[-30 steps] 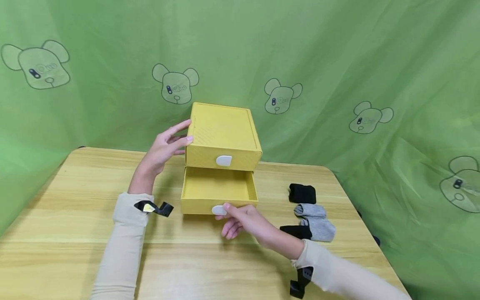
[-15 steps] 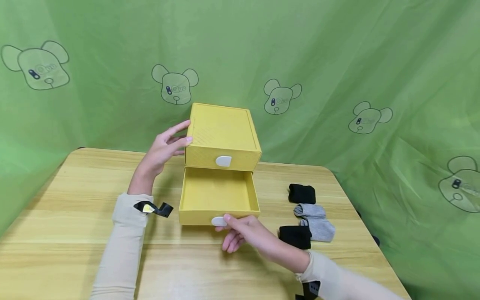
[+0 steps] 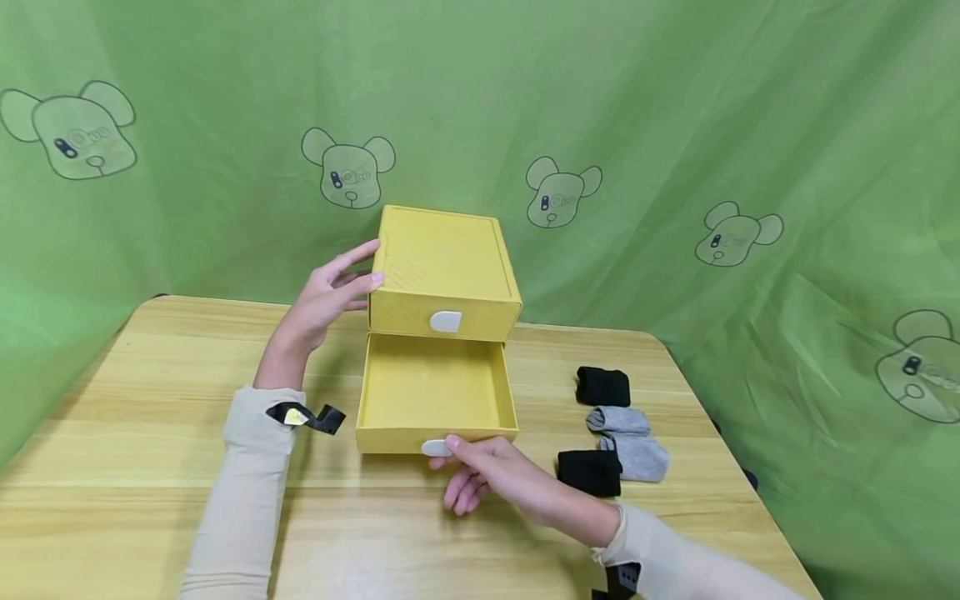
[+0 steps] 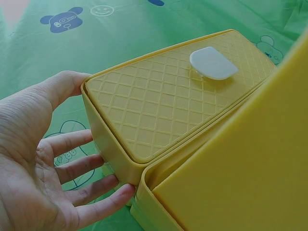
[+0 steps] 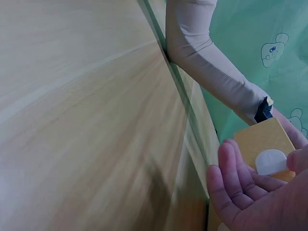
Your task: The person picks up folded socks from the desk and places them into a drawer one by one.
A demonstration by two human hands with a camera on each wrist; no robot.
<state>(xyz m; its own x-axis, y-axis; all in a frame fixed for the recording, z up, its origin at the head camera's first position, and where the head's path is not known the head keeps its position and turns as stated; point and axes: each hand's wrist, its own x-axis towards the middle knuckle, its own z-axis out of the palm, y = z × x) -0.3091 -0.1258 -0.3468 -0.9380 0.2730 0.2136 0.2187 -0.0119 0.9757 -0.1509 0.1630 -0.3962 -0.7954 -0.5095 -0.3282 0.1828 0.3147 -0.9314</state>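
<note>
A yellow two-drawer storage box (image 3: 450,250) stands at the back of the table, its upper drawer closed and its lower drawer (image 3: 431,387) pulled out with nothing inside. My left hand (image 3: 318,302) steadies the upper part from the left, thumb near the front top edge. In the left wrist view its fingers (image 4: 79,168) lie rather straight along the side wall. My right hand (image 3: 498,477) pinches the white handle (image 3: 435,447) of the lower drawer between thumb and index finger. The upper drawer's white tab (image 3: 446,321) is untouched.
Right of the box lie a folded black sock bundle (image 3: 603,387), grey socks (image 3: 639,458) and a second black bundle (image 3: 590,472). The wooden table (image 3: 187,483) reaches back to a green curtain (image 3: 450,100) with bear-head prints.
The lower drawer has come further out toward me, with my right hand moving along on its handle; it barely moves in the last half second. My left hand stays on the box.
</note>
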